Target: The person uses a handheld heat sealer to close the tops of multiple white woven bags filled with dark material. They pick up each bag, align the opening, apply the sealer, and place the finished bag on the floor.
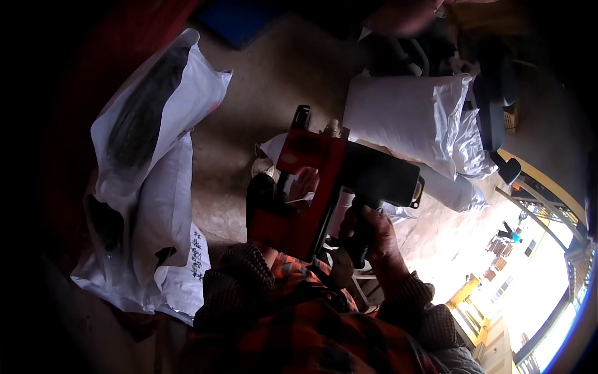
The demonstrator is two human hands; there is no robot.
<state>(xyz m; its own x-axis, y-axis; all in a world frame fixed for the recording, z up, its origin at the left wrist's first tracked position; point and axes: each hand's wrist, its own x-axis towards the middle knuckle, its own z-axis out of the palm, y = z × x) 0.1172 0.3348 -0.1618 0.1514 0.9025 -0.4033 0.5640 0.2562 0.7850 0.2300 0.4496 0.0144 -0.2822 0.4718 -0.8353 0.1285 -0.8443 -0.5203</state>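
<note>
A red and black handheld power tool [310, 187], which looks like a portable bag-closing sewing machine, fills the middle of the view. My right hand [376, 233] is closed around its black handle. My left hand [303, 184] is behind the red frame and shows only in part through its opening; whether it touches the machine or holds anything is hidden. Part of a white sack [273, 145] shows behind the machine. At the left, white woven sacks [163, 196] lie piled against each other, the lowest bearing printed writing.
At the upper right, a co-worker's hand [462, 65] is at the corner of a full white sack [397, 107], with another sack [448, 187] below. A blue object [238, 21] is at the top. A distant person [511, 233] is outside in bright light.
</note>
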